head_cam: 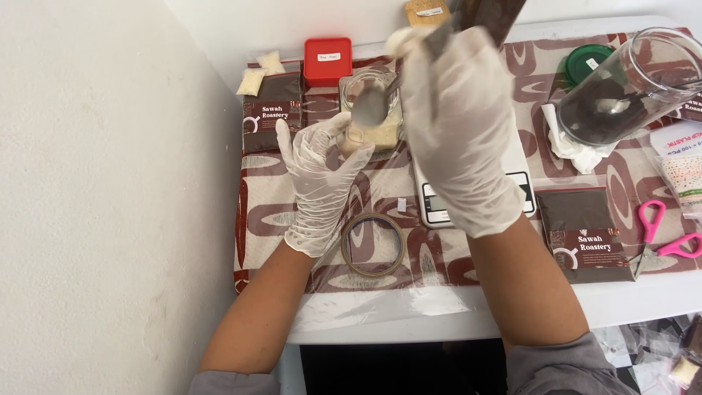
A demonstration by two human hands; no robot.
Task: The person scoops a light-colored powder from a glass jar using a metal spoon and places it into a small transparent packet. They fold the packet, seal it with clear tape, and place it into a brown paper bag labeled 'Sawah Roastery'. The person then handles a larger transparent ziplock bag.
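The left hand [319, 183], in a thin white glove, is gripping a square glass jar [371, 110] of pale powder standing on the patterned cloth of the bench [439, 307]. The right hand [457, 124] (gloved too) is clenching a metal spoon [371, 102], its rounded bowl hovering over the jar's mouth. A tape ring [373, 243] is lying flat nearby, beside a scale [439, 208].

Glossy glass jar [371, 110], shiny metal spoon [371, 104]
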